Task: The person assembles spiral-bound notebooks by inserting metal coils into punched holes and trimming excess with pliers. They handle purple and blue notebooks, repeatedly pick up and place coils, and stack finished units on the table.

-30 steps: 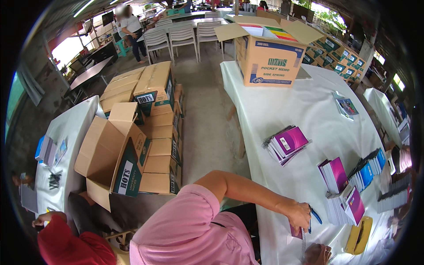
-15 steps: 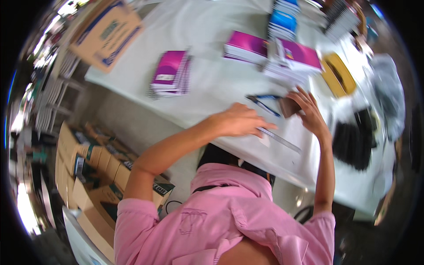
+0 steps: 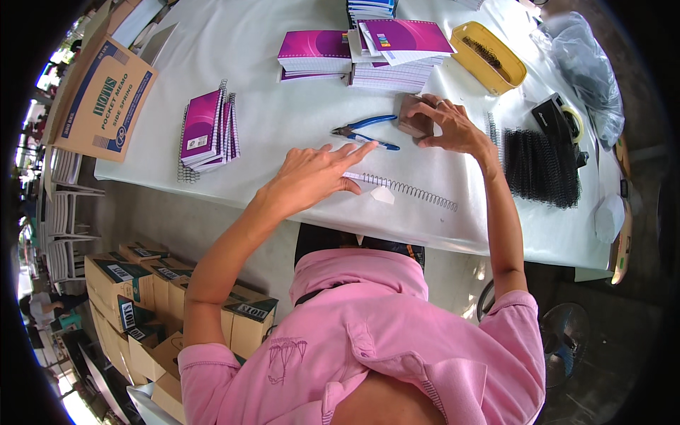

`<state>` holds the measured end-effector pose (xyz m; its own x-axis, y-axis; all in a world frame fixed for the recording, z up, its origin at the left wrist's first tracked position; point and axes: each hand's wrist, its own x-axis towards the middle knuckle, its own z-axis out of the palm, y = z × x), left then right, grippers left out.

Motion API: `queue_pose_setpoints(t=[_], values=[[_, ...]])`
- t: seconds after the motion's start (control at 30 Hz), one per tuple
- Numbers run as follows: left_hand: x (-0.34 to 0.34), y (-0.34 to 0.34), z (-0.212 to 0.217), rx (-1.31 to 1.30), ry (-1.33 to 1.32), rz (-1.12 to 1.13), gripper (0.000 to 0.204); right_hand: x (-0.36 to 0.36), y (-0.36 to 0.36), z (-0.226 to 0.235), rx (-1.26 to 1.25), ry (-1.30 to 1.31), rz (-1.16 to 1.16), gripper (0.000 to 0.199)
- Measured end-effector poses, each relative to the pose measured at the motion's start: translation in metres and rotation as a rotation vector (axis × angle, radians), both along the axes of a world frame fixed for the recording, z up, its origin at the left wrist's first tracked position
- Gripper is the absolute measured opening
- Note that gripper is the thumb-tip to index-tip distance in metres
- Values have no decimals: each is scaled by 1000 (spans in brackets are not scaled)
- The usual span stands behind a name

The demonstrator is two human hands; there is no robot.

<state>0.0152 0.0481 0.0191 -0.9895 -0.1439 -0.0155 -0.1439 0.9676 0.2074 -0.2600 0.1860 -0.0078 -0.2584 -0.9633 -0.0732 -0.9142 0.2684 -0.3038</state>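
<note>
My left hand (image 3: 312, 173) is open over the near part of the table, fingers stretched, index finger pointing toward the blue-handled cutting pliers (image 3: 352, 132). Between its thumb and fingers shows the end of a narrow whitish-purple strip (image 3: 349, 176); whether the hand touches it I cannot tell. From there a dark wire spiral coil (image 3: 411, 190) runs to the right across the table. My right hand (image 3: 457, 129) curves its fingers around a brown block (image 3: 414, 117) standing beside the pliers. A small white paper scrap (image 3: 383, 195) lies below the coil.
Purple spiral notebooks (image 3: 205, 131) are stacked at left, near a cardboard box (image 3: 106, 95). Farther back are purple booklet stacks (image 3: 314, 53) and a yellow tray (image 3: 489, 58) of coils. Black coils (image 3: 542, 166) and a tape dispenser (image 3: 556, 120) lie at right. Cartons (image 3: 127, 290) crowd the lower left.
My view has shifted, so the table's things sit farther left and higher. My left hand's index finger has stretched out toward the pliers. My right hand's fingers have curled around the brown block.
</note>
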Motion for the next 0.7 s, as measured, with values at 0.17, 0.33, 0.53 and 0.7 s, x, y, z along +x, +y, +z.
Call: queue_pose_setpoints(t=[0.17, 0.33, 0.53, 0.7], values=[[0, -2, -4, 37, 91, 102, 94, 2, -5, 50, 21, -654, 173, 54], [-12, -9, -4, 115, 88, 130, 98, 31, -22, 35, 191, -752, 338, 75], [-17, -8, 4, 112, -19, 172, 95, 31, -16, 45, 32, -882, 377, 67], [-14, -6, 2, 75, -54, 184, 92, 25, -10, 30, 61, -1096, 362, 68]])
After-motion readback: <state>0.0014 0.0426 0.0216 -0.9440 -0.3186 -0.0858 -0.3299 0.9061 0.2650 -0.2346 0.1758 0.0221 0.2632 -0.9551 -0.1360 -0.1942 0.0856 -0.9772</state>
